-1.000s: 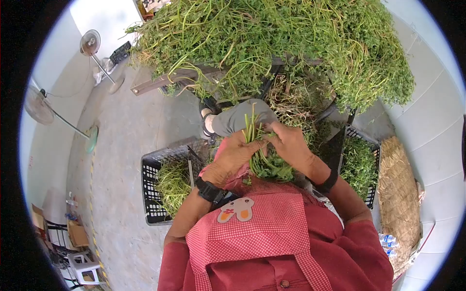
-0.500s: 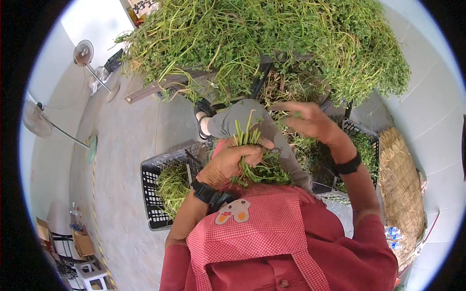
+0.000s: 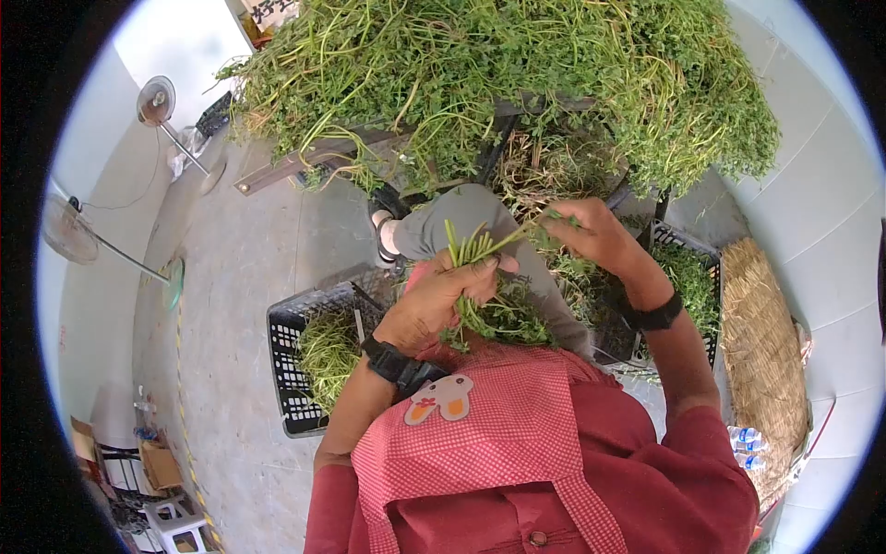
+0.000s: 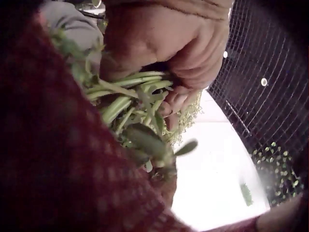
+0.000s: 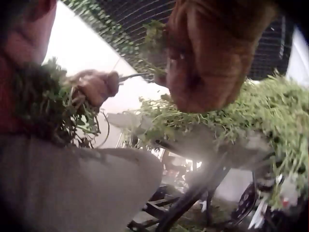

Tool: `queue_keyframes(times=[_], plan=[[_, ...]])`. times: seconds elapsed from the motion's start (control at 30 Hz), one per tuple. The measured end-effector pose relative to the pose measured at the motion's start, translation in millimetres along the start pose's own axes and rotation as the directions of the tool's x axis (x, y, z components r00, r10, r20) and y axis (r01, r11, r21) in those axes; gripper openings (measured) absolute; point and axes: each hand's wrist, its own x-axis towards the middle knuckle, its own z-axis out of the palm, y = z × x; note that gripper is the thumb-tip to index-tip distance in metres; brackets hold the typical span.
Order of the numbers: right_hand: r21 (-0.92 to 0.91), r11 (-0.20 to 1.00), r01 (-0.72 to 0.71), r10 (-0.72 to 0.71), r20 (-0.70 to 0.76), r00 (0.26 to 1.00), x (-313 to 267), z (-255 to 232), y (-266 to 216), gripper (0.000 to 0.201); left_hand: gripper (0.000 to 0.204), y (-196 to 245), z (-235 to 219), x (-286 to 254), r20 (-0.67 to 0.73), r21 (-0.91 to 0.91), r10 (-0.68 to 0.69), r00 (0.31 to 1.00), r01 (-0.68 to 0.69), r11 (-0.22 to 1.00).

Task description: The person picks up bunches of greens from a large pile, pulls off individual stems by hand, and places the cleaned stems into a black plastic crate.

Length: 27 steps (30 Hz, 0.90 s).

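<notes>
In the head view my left hand (image 3: 448, 291) grips a bunch of leafy green stems (image 3: 472, 247) over the lap. Cut ends stick up above the thumb, and leaves (image 3: 509, 321) spill out below the fist. My right hand (image 3: 595, 242), up and to the right, pinches a thin green stem (image 3: 519, 234) that stretches across to the bunch. The right wrist view shows this stem (image 5: 131, 76) between both hands, with some leaves at the right fingertips. Close up in the left wrist view, the fingers wrap round several pale green stems (image 4: 118, 104).
A big heap of the same greens (image 3: 517, 74) covers a table with a brown edge (image 3: 295, 164). Withered stems (image 3: 544, 175) lie beneath it. Black crates of greens stand left (image 3: 288, 369) and right (image 3: 712, 314). Farther right is a straw roll (image 3: 766, 360); a fan (image 3: 157, 102) stands far left.
Both hands were together at the bunch; the right hand then swung out to the right and now pinches a stem running to the bunch. The left hand has kept its grip, shifting slightly left.
</notes>
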Motion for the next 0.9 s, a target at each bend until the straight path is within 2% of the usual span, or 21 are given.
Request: queue_keyframes(times=[0.03,0.07,0.1,0.13,0.17,0.2,0.23,0.27,0.3,0.33,0.37,0.4,0.43,0.47,0.5,0.57,0.63,0.7,0.77,0.9], plan=[[-0.001,1.0,0.0,0.0,0.004,1.0,-8.8,-3.7,3.7,0.025,0.037,-2.1,-3.5,2.0,-0.002,-0.003,0.002,1.0,-0.002,1.0],[0.102,0.981,-0.162,0.174,-0.119,0.978,-20.3,-7.8,7.2,0.024,0.034,-3.8,-7.9,3.8,-0.019,-0.073,0.02,1.0,-0.021,0.997],[0.224,0.925,-0.306,0.354,-0.221,0.909,-32.4,-15.2,14.1,0.023,0.032,-6.0,-12.7,4.5,-0.035,-0.142,0.032,0.999,-0.037,0.989],[0.049,0.944,-0.325,0.319,-0.377,0.87,-42.3,-31.9,42.9,0.022,0.032,-8.5,-18.3,5.0,-0.034,-0.144,0.027,0.999,-0.032,0.989],[-0.127,0.925,-0.357,0.247,-0.515,0.821,-53.1,-55.9,76.6,0.022,0.029,-9.8,-24.5,5.0,-0.103,-0.218,0.046,0.994,-0.068,0.974],[-0.059,0.913,-0.404,0.283,-0.62,0.732,-68.3,-81.6,94.4,0.03,0.027,-9.2,-29.4,3.5,-0.176,-0.289,0.062,0.983,-0.112,0.951],[-0.304,0.805,-0.51,0.185,-0.687,0.702,-88.9,-110.3,127.2,0.038,0.025,-7.1,-33.2,0.9,-0.23,-0.313,-0.036,0.972,-0.039,0.949],[-0.509,0.623,-0.595,0.066,-0.723,0.687,-104.0,-132.8,154.4,0.047,0.025,-6.1,-33.0,0.8,-0.237,-0.316,-0.03,0.971,-0.048,0.947],[-0.514,0.625,-0.588,0.063,-0.717,0.694,-115.0,-143.6,161.5,0.047,0.025,-5.0,-31.6,1.2,-0.269,-0.368,-0.052,0.962,-0.053,0.928],[-0.616,0.441,-0.653,-0.107,-0.759,0.643,-127.5,-147.8,163.7,0.05,0.026,-4.4,-31.3,1.7,-0.298,-0.418,-0.076,0.951,-0.058,0.906],[-0.658,0.238,-0.714,-0.287,-0.75,0.596,-132.6,-150.6,169.6,0.053,0.027,-7.2,-37.3,4.0,-0.285,-0.434,-0.026,0.958,-0.105,0.895],[-0.66,0.24,-0.712,-0.281,-0.749,0.6,-126.3,-149.8,174.2,0.053,0.027,-7.5,-37.5,4.4,-0.29,-0.435,-0.03,0.956,-0.104,0.894],[-0.612,0.539,-0.578,-0.208,-0.762,0.613,-114.6,-146.5,177.1,0.05,0.027,-7.7,-36.6,5.0,-0.302,-0.507,-0.016,0.953,-0.147,0.849],[-0.481,0.783,-0.394,-0.146,-0.758,0.635,-104.5,-141.9,179.0,0.048,0.028,-6.1,-35.6,7.2,-0.312,-0.571,0.005,0.95,-0.192,0.799],[-0.442,0.789,-0.426,0.049,-0.646,0.762,-81.3,-120.7,116.9,0.039,0.028,-6.6,-37.0,10.0,-0.318,-0.571,0.031,0.948,-0.218,0.792],[-0.269,0.951,-0.15,-0.015,-0.527,0.849,-46.8,-68.3,41.6,0.028,0.029,-4.7,-34.5,10.6,-0.268,-0.595,0.077,0.96,-0.228,0.77],[-0.207,0.978,0.01,-0.099,-0.427,0.899,-26.6,-16.2,-4.9,0.023,0.03,-4.0,-31.6,9.3,-0.222,-0.623,0.121,0.967,-0.236,0.745],[-0.184,0.98,0.08,-0.118,-0.203,0.972,-20.3,18.7,-50.5,0.018,0.033,-3.3,-28.4,9.7,-0.227,-0.646,0.091,0.97,-0.219,0.731],[-0.138,0.98,0.143,-0.147,-0.022,0.989,-13.8,43.3,-56.2,0.016,0.035,-7.2,-28.4,9.5,-0.218,-0.652,0.092,0.972,-0.215,0.727],[-0.18,0.982,0.055,-0.047,0.048,0.998,-9.5,75.6,-41.7,0.019,0.037,-8.9,-23.5,2.9,-0.191,-0.642,0.113,0.975,-0.211,0.737]])
